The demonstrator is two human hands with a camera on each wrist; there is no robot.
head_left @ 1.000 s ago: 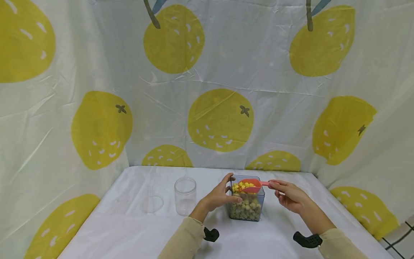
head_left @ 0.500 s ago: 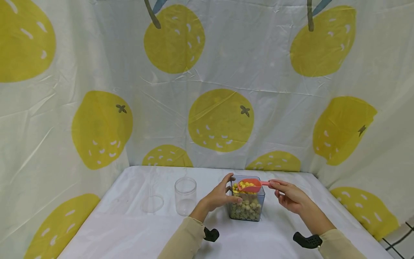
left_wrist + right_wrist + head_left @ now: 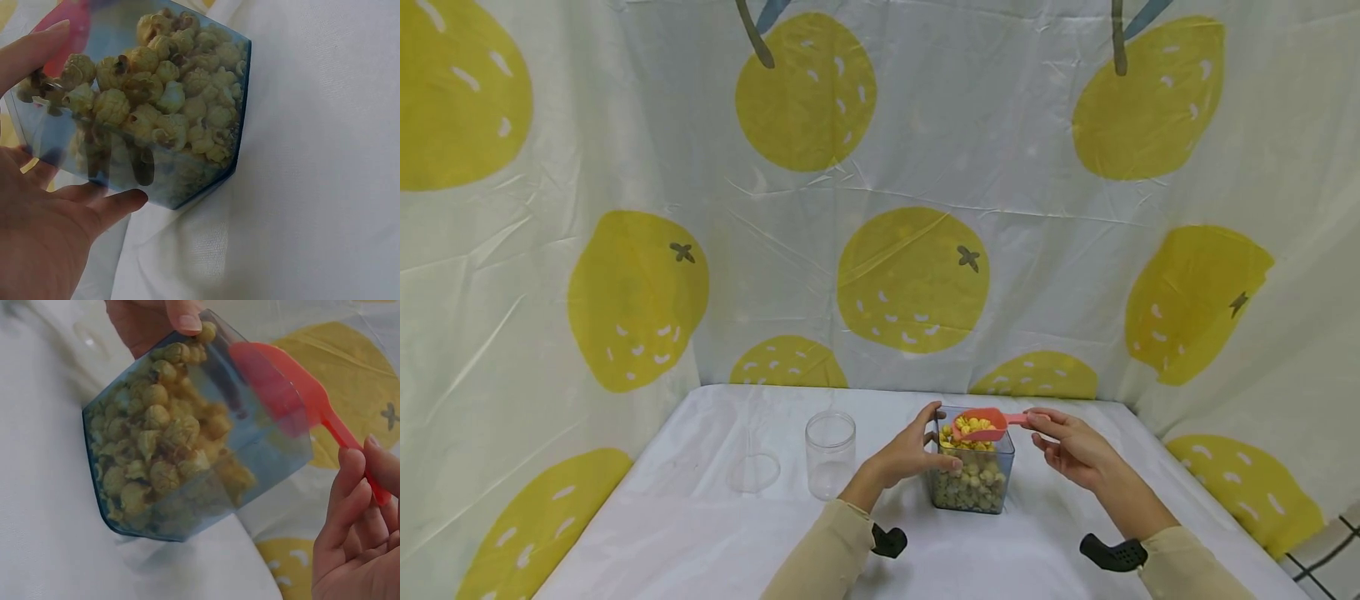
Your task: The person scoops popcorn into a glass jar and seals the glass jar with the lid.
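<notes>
Scooping at a cloth-covered desk (image 3: 700, 533), seen from the head and both wrists. The left hand (image 3: 904, 458) grips a square, transparent blue-grey container (image 3: 278, 453), its thumb on the near wall and its fingers round the left side. The container stands upright on the desk and holds popcorn (image 3: 169, 100), which is visible through its walls. The right hand (image 3: 1075, 450) pinches the handle of a coral-red scoop (image 3: 992, 421) between thumb and fingertips; the scoop's bowl lies within the mouth of the container, with yellow popcorn in it, and its handle extends out past the right rim. To the left of the container, and apart from it, a clear cylindrical jar (image 3: 831, 462) stands upright; farther left, a clear round disc (image 3: 754, 473) lies on the desk. Behind the desk hangs a pale curtain (image 3: 917, 117) printed with large yellow fruits. Beige sleeves (image 3: 823, 550) cover both forearms
</notes>
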